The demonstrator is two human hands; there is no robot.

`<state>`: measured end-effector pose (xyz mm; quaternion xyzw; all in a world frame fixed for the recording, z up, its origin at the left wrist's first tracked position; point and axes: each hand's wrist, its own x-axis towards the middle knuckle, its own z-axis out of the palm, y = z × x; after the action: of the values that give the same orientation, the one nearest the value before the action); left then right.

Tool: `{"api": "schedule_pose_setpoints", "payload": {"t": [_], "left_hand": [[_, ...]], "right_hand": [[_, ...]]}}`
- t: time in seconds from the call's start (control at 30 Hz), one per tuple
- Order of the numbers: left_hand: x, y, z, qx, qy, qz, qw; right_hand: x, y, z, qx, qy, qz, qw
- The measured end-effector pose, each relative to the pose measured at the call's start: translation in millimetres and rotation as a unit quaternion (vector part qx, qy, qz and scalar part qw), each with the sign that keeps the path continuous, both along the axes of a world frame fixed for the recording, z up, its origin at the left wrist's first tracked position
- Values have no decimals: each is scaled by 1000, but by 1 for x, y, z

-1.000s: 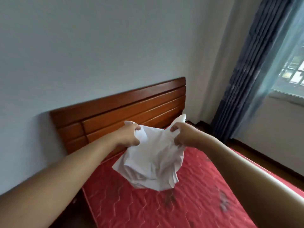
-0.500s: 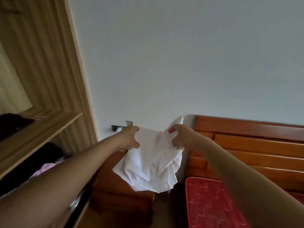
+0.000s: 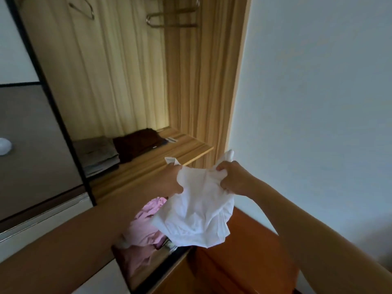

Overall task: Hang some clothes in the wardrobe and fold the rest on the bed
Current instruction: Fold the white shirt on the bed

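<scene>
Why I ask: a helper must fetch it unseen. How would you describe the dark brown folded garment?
Look inside the open light-wood wardrobe, at its wooden shelf. Two folded piles sit there side by side. The dark brown folded garment is the right-hand one, darker than the grey-beige folded stack beside it.

Lone head camera (wide-angle) faces into the wardrobe (image 3: pixel 186 81) from close
</scene>
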<state>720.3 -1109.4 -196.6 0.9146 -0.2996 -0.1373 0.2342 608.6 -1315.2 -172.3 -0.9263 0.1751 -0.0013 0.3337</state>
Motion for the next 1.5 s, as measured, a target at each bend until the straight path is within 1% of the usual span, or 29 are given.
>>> {"api": "schedule_pose_setpoints", "payload": {"t": [0.1,0.27,0.4,0.53,0.73,0.87,1.0,1.3,1.4,1.5], "left_hand": [[39,9,-4,8,-20,37,999],[106,14,-16,-28,-11,142,989],[146,14,-26,-62,12,242,968],[177,16,-37,-67,26,297,952],[234,29,-54,-62,28,332,941],[274,36,-72,-80,25,336,938],[316,46,-83,-73,8,342,937],[419,54,-91,-52,5,376,925],[458,60,-90,-71,18,388,919],[495,65,-91,-84,25,401,912]], "right_hand": [[60,-7,-7,25,-11,25,999],[156,-33,-12,45,-43,78,995],[219,-44,-22,3,-59,121,991],[272,-43,-25,-13,-63,172,983],[345,-42,-28,-26,-68,230,970],[392,-36,-35,-39,-60,208,975],[435,-32,-40,-53,-57,197,977],[557,-25,-66,-21,-60,193,979],[609,-22,-76,-14,-68,183,981],[665,-18,-86,26,-68,166,983]]}}
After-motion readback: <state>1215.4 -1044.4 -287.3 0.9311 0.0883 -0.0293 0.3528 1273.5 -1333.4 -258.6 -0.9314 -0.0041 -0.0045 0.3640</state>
